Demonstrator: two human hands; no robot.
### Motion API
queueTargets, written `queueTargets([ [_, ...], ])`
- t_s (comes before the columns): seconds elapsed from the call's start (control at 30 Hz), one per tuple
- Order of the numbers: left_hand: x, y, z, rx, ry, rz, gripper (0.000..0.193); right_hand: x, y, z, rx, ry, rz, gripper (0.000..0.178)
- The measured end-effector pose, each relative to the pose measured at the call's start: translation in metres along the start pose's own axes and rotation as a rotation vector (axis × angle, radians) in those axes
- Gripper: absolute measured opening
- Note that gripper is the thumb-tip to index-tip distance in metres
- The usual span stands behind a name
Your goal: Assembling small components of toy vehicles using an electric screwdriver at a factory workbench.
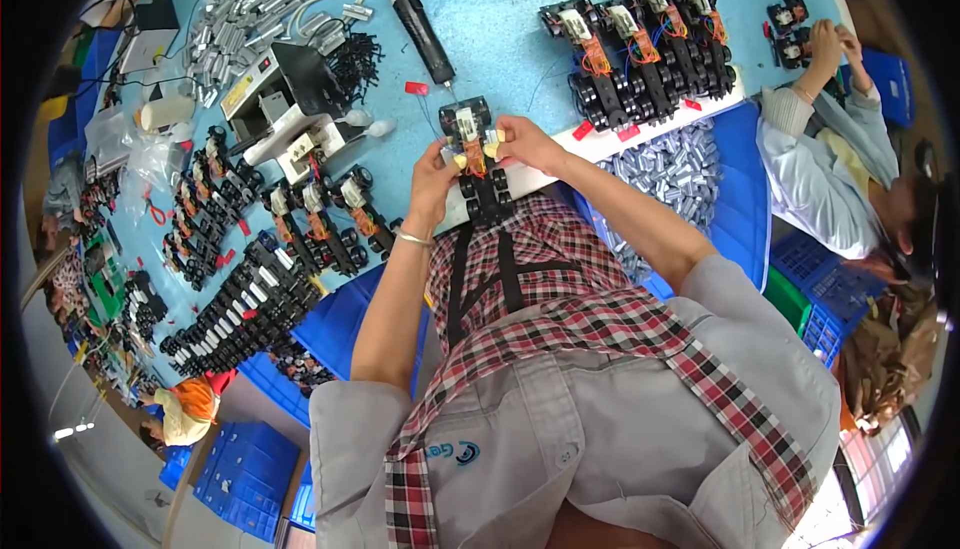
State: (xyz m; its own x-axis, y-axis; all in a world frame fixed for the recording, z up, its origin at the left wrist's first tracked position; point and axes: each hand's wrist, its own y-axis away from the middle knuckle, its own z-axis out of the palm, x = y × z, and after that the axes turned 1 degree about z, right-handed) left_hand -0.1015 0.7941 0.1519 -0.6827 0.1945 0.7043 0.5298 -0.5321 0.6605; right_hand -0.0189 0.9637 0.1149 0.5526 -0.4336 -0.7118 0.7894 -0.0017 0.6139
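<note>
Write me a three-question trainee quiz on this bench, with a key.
1. True or false: the left hand grips the corded black tool.
2. Fill in: the blue bin to the right of the person's lap holds silver ______.
3. Name the thing between the left hand and the right hand.

Key:
1. False: the corded black tool is in neither hand.
2. Cylinders.
3. A small black wheeled chassis.

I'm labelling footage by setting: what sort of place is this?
Probably a factory assembly workshop: rows of black wheeled chassis, a heap of silvery cylinders on a blue worktop, and another person handling similar black units.
</note>
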Motion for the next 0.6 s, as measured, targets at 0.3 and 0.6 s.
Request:
queueTargets([
  [0.3, -0.005, 0.002, -0.001, 0.027, -0.079, -0.012, 0.039, 0.003, 0.012, 0.008, 0.093, -0.099, 0.035, 0.018],
  [0.6, -0.007, 0.008, -0.010, -0.124, 0.106, -0.024, 0.030, 0.015, 0.007, 0.003, -0.132, -0.532, 0.148, 0.016],
])
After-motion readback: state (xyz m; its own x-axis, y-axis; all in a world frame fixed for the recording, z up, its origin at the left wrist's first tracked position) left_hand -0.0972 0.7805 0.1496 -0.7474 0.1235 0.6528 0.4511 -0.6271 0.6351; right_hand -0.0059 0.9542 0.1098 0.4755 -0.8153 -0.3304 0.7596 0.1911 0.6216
